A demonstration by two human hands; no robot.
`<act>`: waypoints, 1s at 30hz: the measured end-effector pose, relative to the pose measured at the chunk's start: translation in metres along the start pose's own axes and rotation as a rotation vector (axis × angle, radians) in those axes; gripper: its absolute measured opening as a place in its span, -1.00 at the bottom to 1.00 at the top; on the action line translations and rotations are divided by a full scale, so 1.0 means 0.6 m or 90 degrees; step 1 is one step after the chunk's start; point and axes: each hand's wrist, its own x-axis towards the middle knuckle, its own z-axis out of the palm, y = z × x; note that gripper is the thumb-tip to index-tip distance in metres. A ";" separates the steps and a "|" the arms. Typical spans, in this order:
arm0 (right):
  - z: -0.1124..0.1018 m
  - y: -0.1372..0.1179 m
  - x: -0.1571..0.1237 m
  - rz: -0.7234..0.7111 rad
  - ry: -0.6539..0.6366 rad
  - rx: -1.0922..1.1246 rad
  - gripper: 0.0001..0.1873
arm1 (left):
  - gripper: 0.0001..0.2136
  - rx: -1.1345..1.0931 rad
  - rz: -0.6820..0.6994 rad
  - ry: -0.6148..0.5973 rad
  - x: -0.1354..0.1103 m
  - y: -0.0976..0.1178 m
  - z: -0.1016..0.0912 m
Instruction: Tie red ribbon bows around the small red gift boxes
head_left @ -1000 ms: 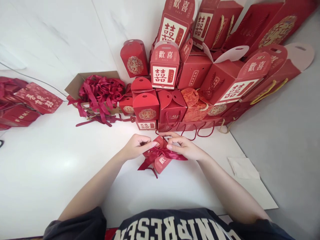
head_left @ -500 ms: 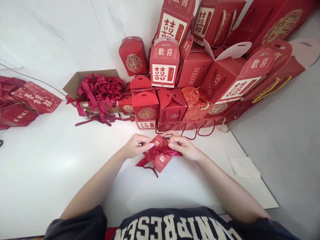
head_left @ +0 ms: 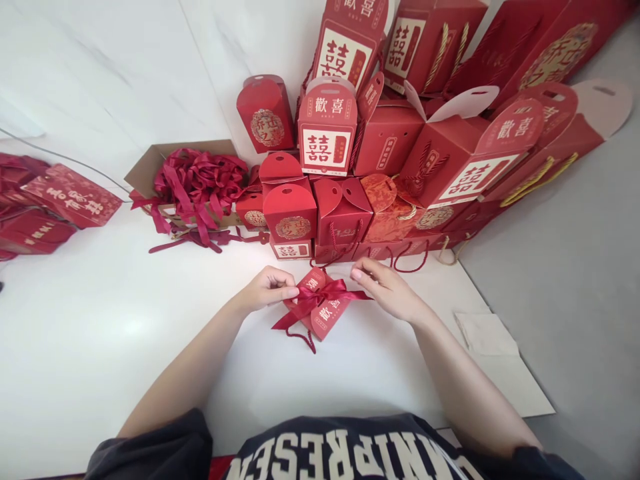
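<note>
A small red gift box with gold characters lies on the white table in front of me. A dark red ribbon is tied in a bow across it. My left hand is closed in a pinch on the bow's left loop. My right hand sits just right of the box, its fingertips pinching the ribbon's right end. A thin red cord trails from the box toward me.
A heap of red gift boxes and bags stands at the back. A cardboard box full of red ribbons sits back left. Flat red packs lie far left. White paper sheets lie at the right.
My right hand has moved rightward away from the bow, drawing the ribbon end out. The bow now shows fully on the box. My left hand has stayed pinched on the left loop.
</note>
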 end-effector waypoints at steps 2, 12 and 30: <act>-0.007 0.000 -0.013 0.065 -0.029 -0.007 -0.48 | -0.67 -0.003 -0.014 -0.024 -0.002 0.006 0.000; -0.002 0.002 -0.037 0.124 -0.234 0.311 -0.62 | -0.52 0.084 -0.032 0.086 0.006 0.033 0.030; -0.029 0.006 -0.040 0.002 -0.298 -0.011 -0.60 | -0.53 0.103 -0.004 0.076 0.013 0.009 0.030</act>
